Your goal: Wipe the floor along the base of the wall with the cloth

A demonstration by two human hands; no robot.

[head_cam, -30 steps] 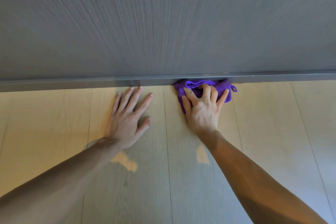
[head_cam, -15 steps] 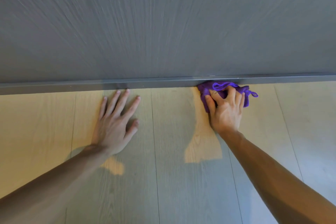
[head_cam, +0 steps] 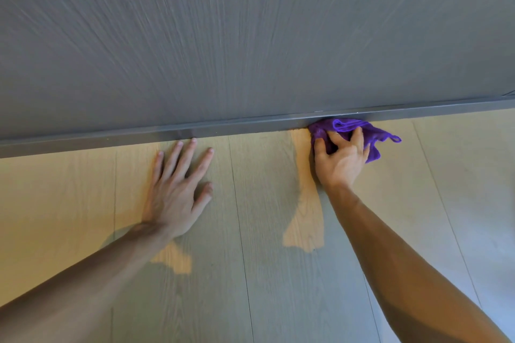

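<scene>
A bunched purple cloth (head_cam: 374,133) lies on the light wooden floor (head_cam: 256,203), pressed against the grey skirting strip (head_cam: 223,128) at the foot of the grey wall (head_cam: 250,36). My right hand (head_cam: 341,160) grips the cloth from above, fingers curled over it, and hides its near part. A small loop of the cloth sticks out to the right. My left hand (head_cam: 178,189) lies flat on the floor to the left, fingers spread, its fingertips almost touching the skirting.
Floor planks run away from me toward the wall. Patches of warm light fall on the floor between my arms and to the left. At the far right, the wall panel shows a dark corner edge (head_cam: 508,93).
My right hand has slid the cloth to the right along the skirting. My left hand has stayed flat on the floor. The view has tilted a little.
</scene>
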